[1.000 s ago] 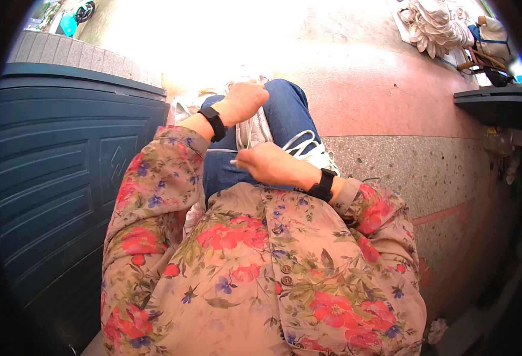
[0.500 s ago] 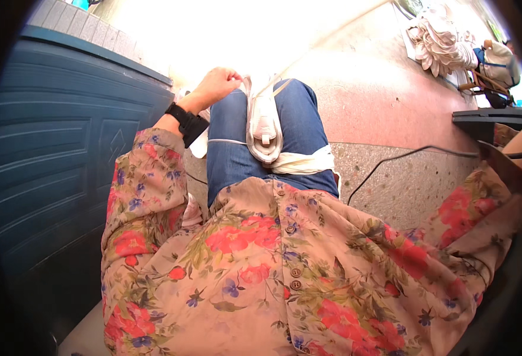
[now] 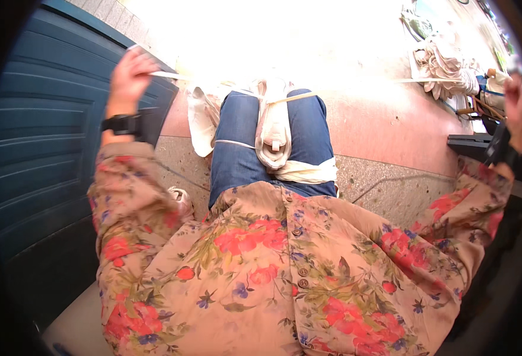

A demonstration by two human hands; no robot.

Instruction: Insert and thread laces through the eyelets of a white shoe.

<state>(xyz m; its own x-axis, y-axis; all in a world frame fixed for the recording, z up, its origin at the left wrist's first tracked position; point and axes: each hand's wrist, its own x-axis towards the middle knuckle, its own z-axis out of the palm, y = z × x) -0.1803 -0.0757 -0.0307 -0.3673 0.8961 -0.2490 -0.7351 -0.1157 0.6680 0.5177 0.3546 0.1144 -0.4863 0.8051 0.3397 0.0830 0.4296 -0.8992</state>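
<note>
A pale off-white shoe (image 3: 274, 127) is clamped between my jeans-clad thighs (image 3: 237, 160), its heel toward me. A long flat whitish shoelace (image 3: 296, 98) runs out from it to both sides. My left hand (image 3: 135, 68), raised near the blue panel, is closed on the lace's left end. Far out at the right rim, my right hand (image 3: 514, 104) is closed on the other end; motion blurs its fingers. Another thin lace (image 3: 231, 142) lies across my left thigh. A bundle of cream laces or cloth strips (image 3: 308, 172) rests on my right thigh.
A blue panelled cabinet or door (image 3: 41, 124) stands close on my left. Pale shoes (image 3: 203, 124) are beside my left knee and by my left sleeve (image 3: 181, 202). At the far right lie a heap of pale shoe pieces (image 3: 444, 68) and a dark box (image 3: 474, 147). A black cable (image 3: 391, 180) crosses the floor.
My left hand has moved out to the left and up, away from the shoe. My right hand has come into view at the right rim. The lace is now stretched wide between them.
</note>
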